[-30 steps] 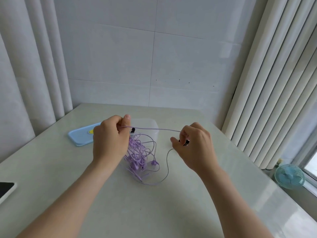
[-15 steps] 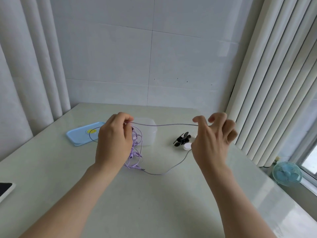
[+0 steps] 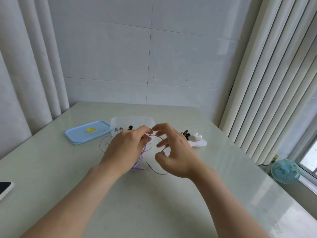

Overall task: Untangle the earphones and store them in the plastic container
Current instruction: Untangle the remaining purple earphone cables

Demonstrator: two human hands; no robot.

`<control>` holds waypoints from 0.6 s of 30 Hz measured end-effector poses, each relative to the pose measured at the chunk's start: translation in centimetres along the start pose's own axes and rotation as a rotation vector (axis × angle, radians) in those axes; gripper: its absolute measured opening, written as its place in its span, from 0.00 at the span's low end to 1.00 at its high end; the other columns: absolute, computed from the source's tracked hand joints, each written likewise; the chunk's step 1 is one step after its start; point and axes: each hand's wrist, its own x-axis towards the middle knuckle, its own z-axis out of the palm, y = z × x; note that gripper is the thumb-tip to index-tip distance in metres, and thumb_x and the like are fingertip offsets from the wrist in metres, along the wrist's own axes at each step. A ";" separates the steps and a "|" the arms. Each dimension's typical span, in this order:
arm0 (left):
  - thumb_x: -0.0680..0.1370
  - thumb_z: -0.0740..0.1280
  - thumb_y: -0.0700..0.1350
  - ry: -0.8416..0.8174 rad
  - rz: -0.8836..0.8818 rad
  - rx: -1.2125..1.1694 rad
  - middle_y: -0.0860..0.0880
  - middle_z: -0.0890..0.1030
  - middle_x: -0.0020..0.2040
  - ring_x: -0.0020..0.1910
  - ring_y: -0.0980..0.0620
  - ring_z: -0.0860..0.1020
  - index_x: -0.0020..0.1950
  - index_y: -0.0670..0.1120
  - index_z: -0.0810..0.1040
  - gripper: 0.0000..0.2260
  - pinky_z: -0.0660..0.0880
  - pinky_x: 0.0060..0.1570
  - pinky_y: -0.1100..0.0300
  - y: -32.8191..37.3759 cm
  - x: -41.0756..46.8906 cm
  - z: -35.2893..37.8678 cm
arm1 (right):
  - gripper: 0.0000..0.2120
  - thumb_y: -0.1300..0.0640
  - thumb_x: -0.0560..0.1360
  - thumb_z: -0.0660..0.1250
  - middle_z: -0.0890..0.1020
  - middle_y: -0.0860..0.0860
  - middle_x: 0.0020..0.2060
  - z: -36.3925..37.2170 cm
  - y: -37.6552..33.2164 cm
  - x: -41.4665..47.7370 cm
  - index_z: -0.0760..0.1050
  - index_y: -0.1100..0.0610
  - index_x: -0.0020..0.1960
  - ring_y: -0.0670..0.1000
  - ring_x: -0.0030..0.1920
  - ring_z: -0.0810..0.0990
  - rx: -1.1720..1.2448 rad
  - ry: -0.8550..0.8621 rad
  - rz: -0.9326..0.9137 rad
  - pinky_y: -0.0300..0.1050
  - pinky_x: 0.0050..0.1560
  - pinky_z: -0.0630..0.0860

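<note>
pinching the purple earphones [image 3: 138,164] between left hand [image 3: 127,148] fingers [image 3: 145,132], right hand [image 3: 176,155] fingers [image 3: 162,128] spread apart just beside them

Soft, bright daylight from the right-hand window [image 3: 308,157], faint shadows, wide-angle edge bending, slight blur.

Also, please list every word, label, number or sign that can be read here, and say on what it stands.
No text can be read here.
The yellow round sticker on the blue lid is too blurred to show any writing.
The phone at the table edge has a dark screen.
</note>
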 end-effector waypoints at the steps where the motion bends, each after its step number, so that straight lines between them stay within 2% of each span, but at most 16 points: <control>1: 0.83 0.70 0.46 -0.018 -0.001 -0.022 0.56 0.87 0.45 0.44 0.48 0.84 0.58 0.53 0.78 0.05 0.80 0.45 0.49 0.1 0.0 0.0 | 0.27 0.59 0.72 0.68 0.80 0.43 0.57 0.3 0.0 0.0 0.68 0.44 0.68 0.43 0.54 0.82 0.016 -0.015 -0.003 0.42 0.55 0.78; 3: 0.82 0.71 0.47 -0.025 0.010 -0.055 0.58 0.87 0.44 0.43 0.50 0.84 0.56 0.53 0.75 0.07 0.80 0.45 0.49 0.3 0.1 0.0 | 0.19 0.55 0.77 0.68 0.86 0.44 0.46 0.7 0.0 0.2 0.72 0.47 0.67 0.43 0.48 0.84 0.046 -0.008 0.028 0.42 0.53 0.79; 5: 0.81 0.72 0.50 0.000 0.032 -0.074 0.58 0.86 0.45 0.43 0.52 0.84 0.54 0.52 0.75 0.07 0.80 0.46 0.48 0.2 0.1 0.0 | 0.09 0.51 0.84 0.66 0.85 0.47 0.33 0.5 -0.1 0.6 0.76 0.51 0.63 0.43 0.36 0.83 0.052 0.005 0.070 0.41 0.42 0.77; 6: 0.81 0.71 0.55 0.026 0.050 -0.043 0.57 0.86 0.46 0.44 0.53 0.82 0.54 0.52 0.77 0.09 0.79 0.49 0.48 0.1 0.2 -0.1 | 0.08 0.51 0.85 0.63 0.83 0.46 0.29 0.3 -0.1 0.7 0.79 0.52 0.59 0.44 0.31 0.80 0.037 0.019 0.074 0.41 0.37 0.73; 8: 0.78 0.66 0.68 0.051 0.058 0.132 0.59 0.84 0.49 0.49 0.52 0.78 0.54 0.53 0.80 0.19 0.71 0.53 0.49 -0.3 0.3 -0.5 | 0.13 0.52 0.87 0.61 0.77 0.41 0.26 -0.1 0.0 0.9 0.83 0.53 0.53 0.48 0.29 0.73 0.003 0.052 0.067 0.41 0.34 0.65; 10: 0.71 0.63 0.76 -0.007 0.011 0.286 0.63 0.82 0.53 0.56 0.51 0.73 0.54 0.57 0.81 0.26 0.62 0.53 0.52 -0.6 0.4 -1.1 | 0.14 0.54 0.86 0.60 0.74 0.41 0.25 -0.3 0.2 0.9 0.84 0.51 0.51 0.49 0.29 0.70 -0.036 0.064 0.083 0.42 0.33 0.63; 11: 0.69 0.62 0.77 -0.059 -0.023 0.338 0.65 0.81 0.54 0.59 0.52 0.71 0.53 0.59 0.81 0.27 0.59 0.55 0.52 -0.6 0.3 -1.3 | 0.14 0.53 0.85 0.59 0.73 0.43 0.23 -0.3 0.4 0.9 0.84 0.50 0.51 0.50 0.28 0.70 -0.071 0.073 0.088 0.45 0.33 0.66; 13: 0.69 0.59 0.76 -0.133 -0.074 0.395 0.65 0.81 0.52 0.60 0.52 0.69 0.53 0.59 0.80 0.27 0.58 0.59 0.50 -0.7 0.0 -1.7 | 0.15 0.50 0.79 0.58 0.73 0.47 0.23 -0.2 0.7 0.8 0.83 0.51 0.44 0.52 0.28 0.71 -0.170 0.094 0.105 0.50 0.33 0.73; 15: 0.69 0.59 0.72 -0.154 -0.089 0.402 0.64 0.81 0.47 0.57 0.52 0.71 0.53 0.59 0.78 0.23 0.60 0.60 0.50 -0.3 0.0 -2.2 | 0.14 0.50 0.71 0.58 0.73 0.50 0.23 -0.2 0.7 0.6 0.78 0.53 0.34 0.53 0.28 0.71 -0.221 0.099 0.122 0.52 0.32 0.76; 17: 0.70 0.65 0.66 -0.170 -0.110 0.310 0.62 0.80 0.44 0.50 0.54 0.75 0.52 0.58 0.77 0.17 0.66 0.53 0.54 0.1 0.2 -2.6 | 0.11 0.50 0.67 0.59 0.73 0.47 0.21 -0.3 0.6 0.5 0.77 0.51 0.31 0.50 0.27 0.71 -0.203 0.074 0.147 0.48 0.31 0.76; 18: 0.71 0.68 0.63 -0.193 -0.131 0.259 0.61 0.80 0.44 0.47 0.54 0.77 0.52 0.58 0.76 0.14 0.68 0.48 0.56 0.2 0.2 -2.7 | 0.10 0.51 0.66 0.60 0.74 0.44 0.21 -0.3 0.5 0.5 0.80 0.49 0.33 0.48 0.28 0.74 -0.185 0.052 0.159 0.45 0.32 0.76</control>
